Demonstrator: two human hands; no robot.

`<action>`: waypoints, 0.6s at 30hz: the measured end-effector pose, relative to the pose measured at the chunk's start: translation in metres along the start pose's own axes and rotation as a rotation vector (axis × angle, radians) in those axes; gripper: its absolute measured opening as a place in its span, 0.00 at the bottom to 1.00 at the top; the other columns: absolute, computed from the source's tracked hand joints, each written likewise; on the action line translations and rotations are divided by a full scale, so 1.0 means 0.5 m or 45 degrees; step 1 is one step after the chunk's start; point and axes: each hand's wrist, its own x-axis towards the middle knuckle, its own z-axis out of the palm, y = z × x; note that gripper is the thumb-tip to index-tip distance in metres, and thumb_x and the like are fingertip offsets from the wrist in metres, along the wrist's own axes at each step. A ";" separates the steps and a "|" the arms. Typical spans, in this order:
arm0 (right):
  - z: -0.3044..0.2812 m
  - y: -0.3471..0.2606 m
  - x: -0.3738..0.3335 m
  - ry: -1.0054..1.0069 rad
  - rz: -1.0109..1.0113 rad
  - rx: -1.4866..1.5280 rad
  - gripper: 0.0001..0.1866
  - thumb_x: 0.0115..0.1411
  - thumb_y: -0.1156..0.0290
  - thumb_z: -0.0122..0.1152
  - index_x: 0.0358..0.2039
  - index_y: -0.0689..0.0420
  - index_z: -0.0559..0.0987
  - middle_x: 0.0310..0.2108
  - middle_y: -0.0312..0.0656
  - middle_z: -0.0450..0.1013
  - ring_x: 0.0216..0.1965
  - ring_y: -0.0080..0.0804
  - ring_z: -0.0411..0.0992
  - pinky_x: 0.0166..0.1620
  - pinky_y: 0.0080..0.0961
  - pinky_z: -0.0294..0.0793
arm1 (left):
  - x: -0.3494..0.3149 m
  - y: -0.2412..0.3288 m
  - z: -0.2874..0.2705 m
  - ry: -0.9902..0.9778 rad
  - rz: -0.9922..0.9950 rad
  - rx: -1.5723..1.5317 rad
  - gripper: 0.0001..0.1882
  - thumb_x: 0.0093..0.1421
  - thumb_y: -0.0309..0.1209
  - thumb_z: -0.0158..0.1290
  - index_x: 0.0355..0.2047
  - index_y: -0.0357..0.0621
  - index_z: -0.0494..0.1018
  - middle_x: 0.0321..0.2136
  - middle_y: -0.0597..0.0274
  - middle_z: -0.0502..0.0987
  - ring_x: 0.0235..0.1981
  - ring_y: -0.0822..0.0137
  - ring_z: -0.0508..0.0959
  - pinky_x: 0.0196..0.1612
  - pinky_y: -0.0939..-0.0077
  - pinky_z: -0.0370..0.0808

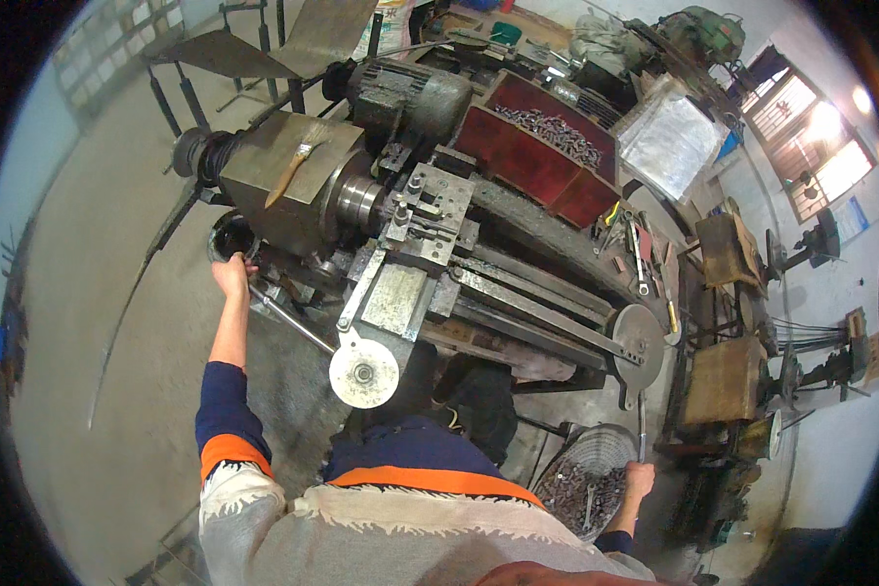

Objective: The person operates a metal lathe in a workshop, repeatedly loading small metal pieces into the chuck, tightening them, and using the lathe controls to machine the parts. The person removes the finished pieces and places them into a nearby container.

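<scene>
My left hand [232, 272] reaches forward on the left and is closed on the near rim of a round, dark-bottomed can [221, 241], beside the headstock of a metal lathe [303, 186]. Low on the right, my right hand [639, 480] wraps round the end of a metal lever [642, 426], which runs up to a round disc [641, 337] at the end of the lathe bed. Between my hands lie the bed rails, the tool slide [422, 217] and a pale round handwheel [364, 373].
A brush [291, 176] lies on the headstock. Behind the bed stands a red bin [523, 181] of small metal parts, with hand tools [642, 259] to its right. A wire basket [610, 445] of metal pieces sits by my right forearm. An electric motor [410, 98] is at the back.
</scene>
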 end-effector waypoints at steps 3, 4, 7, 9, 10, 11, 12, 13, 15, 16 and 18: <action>0.017 0.010 0.009 0.031 -0.004 0.007 0.19 0.49 0.61 0.52 0.31 0.65 0.79 0.36 0.58 0.75 0.38 0.53 0.75 0.43 0.42 0.73 | 0.004 -0.002 0.001 -0.002 -0.012 0.012 0.10 0.50 0.24 0.52 0.27 0.25 0.67 0.16 0.49 0.74 0.10 0.63 0.74 0.12 0.74 0.71; 0.019 0.010 0.008 0.045 0.000 0.013 0.19 0.49 0.61 0.52 0.32 0.65 0.78 0.36 0.58 0.75 0.38 0.53 0.75 0.43 0.43 0.73 | 0.004 -0.002 0.003 0.007 -0.021 0.021 0.10 0.50 0.24 0.52 0.26 0.25 0.67 0.16 0.50 0.74 0.09 0.63 0.74 0.12 0.74 0.71; -0.031 -0.019 -0.020 -0.095 0.044 0.124 0.20 0.44 0.62 0.52 0.31 0.65 0.79 0.38 0.59 0.74 0.42 0.56 0.73 0.46 0.42 0.71 | 0.005 -0.002 0.001 0.070 -0.046 -0.013 0.09 0.50 0.24 0.52 0.25 0.24 0.69 0.16 0.51 0.74 0.09 0.63 0.73 0.12 0.73 0.71; -0.017 -0.008 -0.016 -0.042 0.049 0.114 0.19 0.44 0.62 0.52 0.31 0.65 0.79 0.37 0.59 0.74 0.41 0.56 0.73 0.46 0.43 0.71 | 0.004 -0.003 -0.005 0.005 -0.032 0.016 0.09 0.50 0.24 0.52 0.24 0.24 0.69 0.16 0.51 0.74 0.09 0.63 0.73 0.13 0.73 0.72; -0.010 -0.005 -0.012 -0.017 0.051 0.110 0.19 0.44 0.62 0.52 0.30 0.64 0.79 0.37 0.59 0.74 0.41 0.56 0.73 0.46 0.43 0.71 | 0.005 -0.003 -0.009 -0.026 -0.024 0.031 0.09 0.50 0.24 0.51 0.23 0.24 0.69 0.16 0.52 0.74 0.09 0.63 0.73 0.13 0.73 0.72; -0.011 -0.006 -0.004 0.002 0.038 0.071 0.19 0.45 0.61 0.53 0.30 0.64 0.79 0.36 0.58 0.75 0.40 0.55 0.74 0.45 0.44 0.72 | 0.006 -0.002 -0.016 -0.058 -0.026 0.032 0.09 0.50 0.24 0.51 0.24 0.24 0.69 0.15 0.52 0.73 0.09 0.64 0.73 0.13 0.73 0.72; -0.010 -0.007 0.007 0.017 0.026 0.034 0.19 0.45 0.61 0.53 0.30 0.64 0.79 0.35 0.57 0.75 0.38 0.54 0.74 0.44 0.44 0.72 | 0.009 0.001 -0.021 -0.092 -0.024 0.036 0.09 0.50 0.23 0.51 0.24 0.24 0.69 0.15 0.52 0.73 0.10 0.64 0.73 0.13 0.72 0.72; -0.010 0.001 0.019 0.035 0.025 -0.003 0.19 0.45 0.60 0.53 0.29 0.64 0.79 0.33 0.56 0.75 0.37 0.54 0.75 0.43 0.44 0.73 | 0.013 0.004 -0.021 -0.136 -0.023 0.039 0.09 0.51 0.23 0.51 0.24 0.23 0.69 0.15 0.52 0.73 0.10 0.64 0.73 0.12 0.72 0.72; 0.045 0.057 0.123 0.211 -0.148 -0.081 0.18 0.46 0.57 0.54 0.25 0.60 0.77 0.30 0.52 0.76 0.34 0.52 0.75 0.39 0.45 0.74 | 0.034 0.014 -0.023 -0.140 -0.042 0.140 0.10 0.50 0.24 0.50 0.25 0.24 0.70 0.15 0.52 0.73 0.11 0.64 0.73 0.13 0.73 0.71; 0.059 0.081 0.180 0.181 -0.213 -0.117 0.15 0.48 0.60 0.54 0.26 0.60 0.77 0.33 0.54 0.75 0.38 0.51 0.74 0.43 0.44 0.73 | 0.050 0.016 -0.018 -0.155 -0.054 0.190 0.10 0.50 0.25 0.50 0.25 0.24 0.70 0.16 0.52 0.74 0.12 0.65 0.74 0.13 0.73 0.70; 0.042 0.049 0.268 0.051 -0.165 -0.097 0.16 0.48 0.61 0.54 0.33 0.60 0.77 0.38 0.54 0.75 0.42 0.49 0.73 0.44 0.43 0.73 | 0.100 -0.001 -0.055 -0.189 0.032 0.385 0.09 0.49 0.25 0.49 0.24 0.26 0.70 0.15 0.52 0.74 0.12 0.65 0.73 0.13 0.73 0.68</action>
